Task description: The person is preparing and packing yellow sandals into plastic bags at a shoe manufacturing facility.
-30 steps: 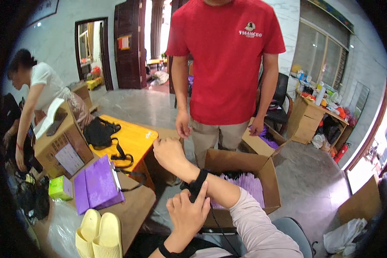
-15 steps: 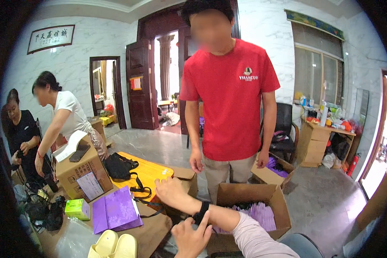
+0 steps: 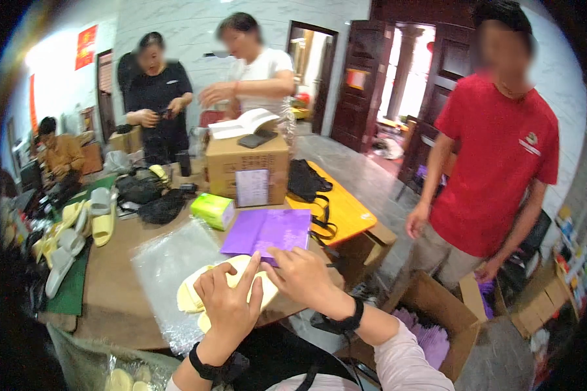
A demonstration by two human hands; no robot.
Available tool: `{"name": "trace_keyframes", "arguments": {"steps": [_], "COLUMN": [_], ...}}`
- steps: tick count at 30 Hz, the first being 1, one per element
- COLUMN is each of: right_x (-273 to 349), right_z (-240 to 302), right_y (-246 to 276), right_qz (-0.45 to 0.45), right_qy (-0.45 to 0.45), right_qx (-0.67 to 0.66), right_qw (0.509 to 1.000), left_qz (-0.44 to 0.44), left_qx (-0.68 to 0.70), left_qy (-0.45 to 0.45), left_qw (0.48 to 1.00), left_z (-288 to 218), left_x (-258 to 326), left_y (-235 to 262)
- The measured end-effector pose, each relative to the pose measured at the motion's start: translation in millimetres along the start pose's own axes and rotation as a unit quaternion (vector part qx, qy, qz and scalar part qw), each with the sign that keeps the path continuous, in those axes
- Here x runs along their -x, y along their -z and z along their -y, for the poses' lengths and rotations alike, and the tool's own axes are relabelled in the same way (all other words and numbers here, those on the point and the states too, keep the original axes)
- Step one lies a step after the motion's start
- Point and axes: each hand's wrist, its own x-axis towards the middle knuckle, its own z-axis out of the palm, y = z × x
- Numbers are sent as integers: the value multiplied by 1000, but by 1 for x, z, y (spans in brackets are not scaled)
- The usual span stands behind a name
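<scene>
slippers point(image 3: 209, 293): pale yellow, plain, under both hands.
flat packet point(image 3: 267, 232): solid purple, just beyond the slippers.
small box point(image 3: 212, 210): light green, left of the flat packet.
plastic bag point(image 3: 169, 260): clear, faint dotted texture, beside the slippers.
table point(image 3: 111, 293): brown wood; orange section to the right of the flat packet.
wrist bands: black, on both wrists.
bystander's shirt point(image 3: 496, 176): red.

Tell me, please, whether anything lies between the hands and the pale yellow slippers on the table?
Nothing visible does: the left hand and right hand already rest on the pale yellow slippers, which lie on clear plastic wrap.
</scene>
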Motion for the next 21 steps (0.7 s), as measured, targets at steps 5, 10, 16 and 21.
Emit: {"name": "trace_keyframes", "arguments": {"steps": [5,10,16,21], "right_x": [0,5,15,31], "right_z": [11,11,25,45], "right_y": [-20,-34,-93,-119], "right_qz": [42,184,336,363], "right_qy": [14,-24,11,50], "right_qx": [-72,-106,-163,-159], "right_qw": [996,977,928,917], "left_qz": [4,58,168,289], "left_qx": [-102,-162,-185,-109], "left_qy": [76,181,192,286], "left_qw": [992,968,949,907], "left_z": [42,97,114,107], "left_x": [18,76,134,167], "left_y": [15,15,-2,-15]}}
